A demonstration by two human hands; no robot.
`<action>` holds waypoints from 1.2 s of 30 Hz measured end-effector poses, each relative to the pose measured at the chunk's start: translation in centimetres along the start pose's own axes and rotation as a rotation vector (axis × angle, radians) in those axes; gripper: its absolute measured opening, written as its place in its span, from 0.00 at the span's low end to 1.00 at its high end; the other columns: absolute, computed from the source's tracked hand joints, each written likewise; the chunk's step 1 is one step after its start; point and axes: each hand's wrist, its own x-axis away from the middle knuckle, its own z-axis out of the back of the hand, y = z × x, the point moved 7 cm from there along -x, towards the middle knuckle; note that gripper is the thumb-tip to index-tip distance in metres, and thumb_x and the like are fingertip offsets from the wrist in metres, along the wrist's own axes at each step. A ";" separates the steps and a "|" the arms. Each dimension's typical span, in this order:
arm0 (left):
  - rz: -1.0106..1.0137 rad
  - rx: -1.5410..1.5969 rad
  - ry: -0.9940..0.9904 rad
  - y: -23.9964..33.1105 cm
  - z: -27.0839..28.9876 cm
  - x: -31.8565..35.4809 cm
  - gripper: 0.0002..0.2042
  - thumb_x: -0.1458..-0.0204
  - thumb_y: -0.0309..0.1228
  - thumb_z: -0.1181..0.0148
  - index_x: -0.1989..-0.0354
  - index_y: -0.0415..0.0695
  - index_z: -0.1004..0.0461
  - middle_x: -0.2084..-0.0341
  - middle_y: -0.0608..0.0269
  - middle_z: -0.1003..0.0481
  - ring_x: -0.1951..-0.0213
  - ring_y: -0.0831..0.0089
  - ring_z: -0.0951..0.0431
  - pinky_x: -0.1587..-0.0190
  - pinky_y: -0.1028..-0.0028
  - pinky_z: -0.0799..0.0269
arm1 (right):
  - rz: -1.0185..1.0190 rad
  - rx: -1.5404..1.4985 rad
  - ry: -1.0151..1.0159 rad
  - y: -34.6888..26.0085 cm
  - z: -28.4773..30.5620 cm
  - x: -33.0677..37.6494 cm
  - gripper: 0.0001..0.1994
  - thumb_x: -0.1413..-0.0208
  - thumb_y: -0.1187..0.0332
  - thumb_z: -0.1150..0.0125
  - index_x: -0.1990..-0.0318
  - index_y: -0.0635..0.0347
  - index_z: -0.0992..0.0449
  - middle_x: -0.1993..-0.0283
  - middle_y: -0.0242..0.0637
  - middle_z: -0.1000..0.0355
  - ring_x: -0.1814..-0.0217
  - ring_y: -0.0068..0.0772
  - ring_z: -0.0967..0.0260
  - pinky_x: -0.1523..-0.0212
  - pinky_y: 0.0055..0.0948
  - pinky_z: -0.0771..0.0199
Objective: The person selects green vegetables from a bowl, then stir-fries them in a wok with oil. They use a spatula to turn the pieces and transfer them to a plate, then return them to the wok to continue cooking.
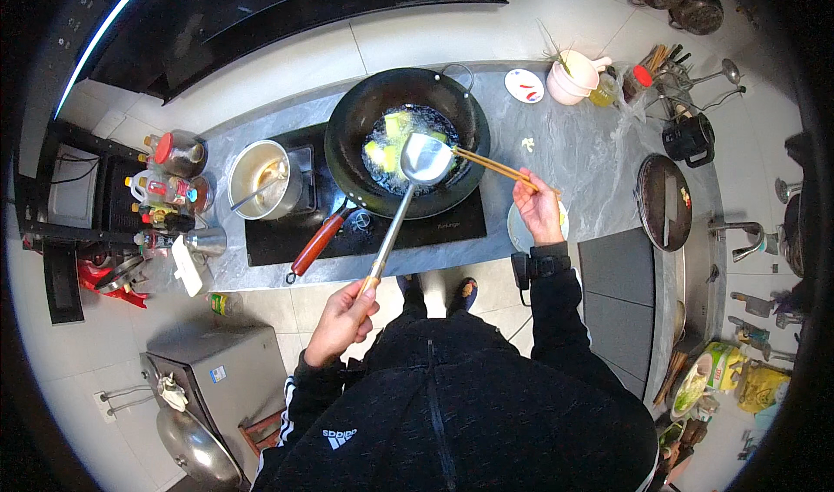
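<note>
A black wok [347,136] stands on the cooktop, its red-brown handle pointing toward me. Yellow-green pieces of food [398,125] lie in bubbling oil at its bottom. My left hand [343,320] is closed around the handle of a steel ladle [426,158], whose shiny bowl hangs over the wok and covers some of the food. Between the fingers of my right hand [538,207] is a pair of wooden chopsticks [499,166], tips reaching to the ladle's right edge; whether they touch it I cannot tell. Partly hidden under that hand sits a pale plate [519,231].
Left of the wok is a steel pot [246,198] with a utensil in it. Bottles and jars [178,155] crowd the counter's left end. A white dish [524,85] and pink pot [571,83] stand at the back right. A round lid [656,201] lies near the sink.
</note>
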 end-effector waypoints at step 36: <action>0.062 -0.162 0.254 0.1 0.4 -0.2 0.20 0.36 0.35 0.44 0.39 0.40 0.35 0.79 0.75 0.35 0.87 0.87 0.43 0.88 0.85 0.52 | 1.157 1.825 0.550 -28.5 24.4 9.9 0.12 0.45 0.79 0.42 0.53 0.61 0.23 0.52 0.50 0.36 0.51 0.54 0.31 0.52 0.40 0.27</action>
